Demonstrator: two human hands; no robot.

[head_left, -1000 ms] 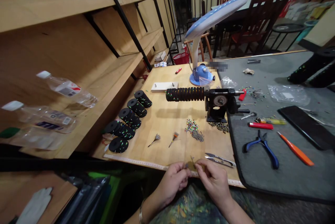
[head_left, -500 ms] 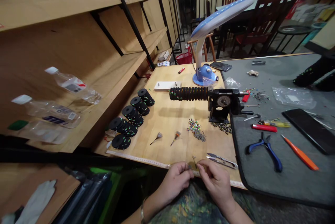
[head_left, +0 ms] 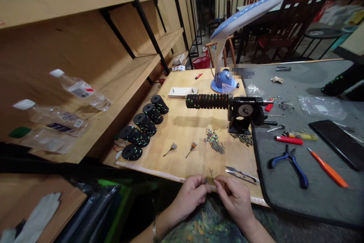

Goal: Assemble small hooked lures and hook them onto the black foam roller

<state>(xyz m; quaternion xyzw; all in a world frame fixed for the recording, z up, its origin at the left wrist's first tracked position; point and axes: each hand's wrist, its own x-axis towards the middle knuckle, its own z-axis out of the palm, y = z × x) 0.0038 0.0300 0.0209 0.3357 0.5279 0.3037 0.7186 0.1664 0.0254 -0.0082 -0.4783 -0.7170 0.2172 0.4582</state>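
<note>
My left hand (head_left: 193,193) is closed in a pinch at the table's front edge. Whatever lies between its fingertips is too small to name. Beside it, my right hand (head_left: 234,197) is pinched shut on a thin, wire-like piece (head_left: 211,173) that sticks up from the fingertips. Just beyond the hands lie two small tufted pieces with thin stems (head_left: 193,146). Farther on are a heap of coloured beads (head_left: 212,135) and a pile of small grey metal parts (head_left: 218,148). Thread snips (head_left: 241,175) rest right of my right hand.
A black hand-cranked winder (head_left: 243,112) bears a row of black foam discs (head_left: 207,101). Several black foam spools (head_left: 145,124) line the left side. A blue-and-white lamp (head_left: 223,80) stands behind. Blue pliers (head_left: 288,159) and an orange tool (head_left: 327,167) lie on the grey mat (head_left: 298,201).
The view has shifted very slightly, moving the table's items a little in the picture. Both hands keep nearly the same place and grip.
</note>
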